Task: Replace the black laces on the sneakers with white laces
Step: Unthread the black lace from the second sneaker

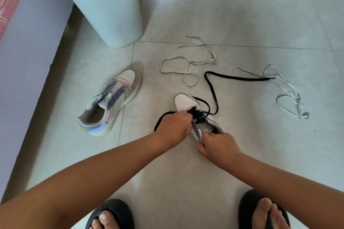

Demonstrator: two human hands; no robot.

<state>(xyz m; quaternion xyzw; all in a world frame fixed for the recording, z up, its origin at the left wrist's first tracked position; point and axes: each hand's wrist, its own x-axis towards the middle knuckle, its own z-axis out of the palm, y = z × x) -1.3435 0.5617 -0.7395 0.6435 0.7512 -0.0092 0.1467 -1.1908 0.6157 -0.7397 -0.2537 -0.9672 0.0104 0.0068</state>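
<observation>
A white and purple sneaker stands on the tiled floor at the centre, with a black lace still threaded in its lower eyelets. My left hand pinches the black lace at the eyelets. My right hand grips the sneaker's heel side and collar. A loose stretch of the black lace trails right across the floor. The second sneaker lies to the left with no lace in it. Two white laces lie beyond: one in the middle, another at the right.
A tall white bin with a blue bag liner stands at the back left. A pale wall or bed side runs along the left. My feet in dark sandals are at the bottom edge.
</observation>
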